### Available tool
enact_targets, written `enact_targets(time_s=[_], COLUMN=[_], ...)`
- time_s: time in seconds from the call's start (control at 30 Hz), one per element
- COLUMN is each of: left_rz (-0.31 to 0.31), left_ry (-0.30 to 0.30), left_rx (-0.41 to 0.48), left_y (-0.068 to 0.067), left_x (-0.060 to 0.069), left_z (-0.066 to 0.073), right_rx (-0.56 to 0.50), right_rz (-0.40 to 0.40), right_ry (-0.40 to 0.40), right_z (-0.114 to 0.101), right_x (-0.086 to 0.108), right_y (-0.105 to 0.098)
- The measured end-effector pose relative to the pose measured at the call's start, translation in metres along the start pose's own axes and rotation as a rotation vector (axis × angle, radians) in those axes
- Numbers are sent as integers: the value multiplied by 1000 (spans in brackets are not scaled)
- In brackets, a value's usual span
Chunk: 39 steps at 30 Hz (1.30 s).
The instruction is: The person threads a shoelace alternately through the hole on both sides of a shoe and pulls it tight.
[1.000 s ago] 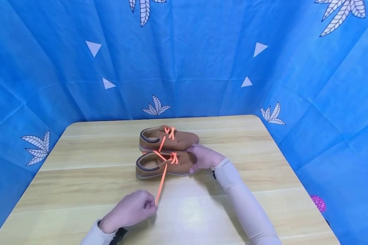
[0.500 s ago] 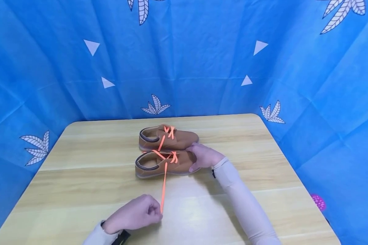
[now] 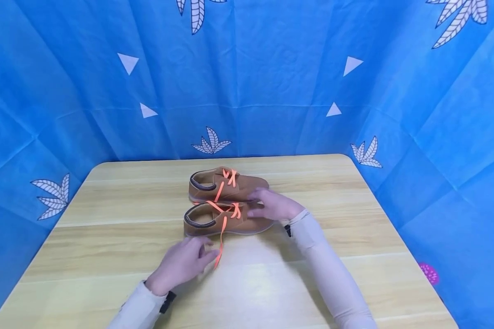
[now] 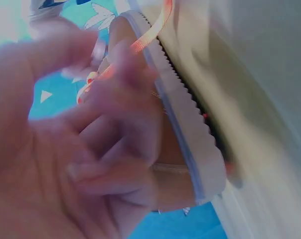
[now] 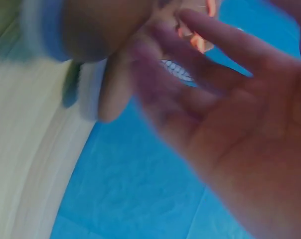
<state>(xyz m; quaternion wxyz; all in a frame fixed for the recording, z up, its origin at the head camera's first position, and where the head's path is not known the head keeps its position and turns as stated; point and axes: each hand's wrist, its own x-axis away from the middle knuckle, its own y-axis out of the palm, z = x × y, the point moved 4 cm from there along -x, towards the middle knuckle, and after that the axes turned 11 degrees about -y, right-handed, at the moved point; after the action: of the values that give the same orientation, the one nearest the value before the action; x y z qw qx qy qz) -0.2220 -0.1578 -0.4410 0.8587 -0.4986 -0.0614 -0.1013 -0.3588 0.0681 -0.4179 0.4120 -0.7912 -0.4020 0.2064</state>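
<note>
A brown shoe [image 3: 247, 225] with orange laces lies nearer me, its toe pointing right. Behind it is a matching shoe [image 3: 247, 183], facing the same way. From the near shoe a loose shoelace end [image 3: 222, 237] trails down towards the table. Beside that lace hovers my left hand [image 3: 183, 262], thumb and fingers apart; blurred fingers in the left wrist view partly cover the near shoe's side. My right hand [image 3: 276, 205] is over the near shoe's toe, fingers spread and holding nothing. Whether those fingertips touch a shoe I cannot tell.
Both shoes stand on a light wooden table [image 3: 107, 256] near its far side. A blue cloth [image 3: 263, 82] with leaf and triangle prints hangs round the back and sides.
My left hand has let go of the shoelace end and moved up towards the shoes; the lace now hangs slack. My right hand has loosened from the near shoe's toe and lifted slightly.
</note>
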Motion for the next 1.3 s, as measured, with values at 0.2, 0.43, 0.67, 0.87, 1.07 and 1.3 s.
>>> enact_targets(time_s=[0.2, 0.43, 0.67, 0.87, 1.07, 1.3], left_rz=[238, 466, 534, 536, 442, 418], left_ry=[53, 113, 131, 141, 123, 118], left_rx=[-89, -280, -306, -269, -169, -159], left_y=[-4, -2, -1, -3, -2, -4], left_x=[-14, -19, -21, -16, -13, -13], left_z=[21, 41, 45, 44, 41, 37], right_rx=[-50, 82, 185, 168, 79, -51], right_rz=[18, -382, -630, -653, -562, -243], right_ry=[-249, -299, -255, -102, -82, -253], right_z=[-29, -49, -63, -64, -57, -57], right_x=[-31, -64, -76, -79, -73, -73], right_y=[-17, -12, -5, -9, -11, -37])
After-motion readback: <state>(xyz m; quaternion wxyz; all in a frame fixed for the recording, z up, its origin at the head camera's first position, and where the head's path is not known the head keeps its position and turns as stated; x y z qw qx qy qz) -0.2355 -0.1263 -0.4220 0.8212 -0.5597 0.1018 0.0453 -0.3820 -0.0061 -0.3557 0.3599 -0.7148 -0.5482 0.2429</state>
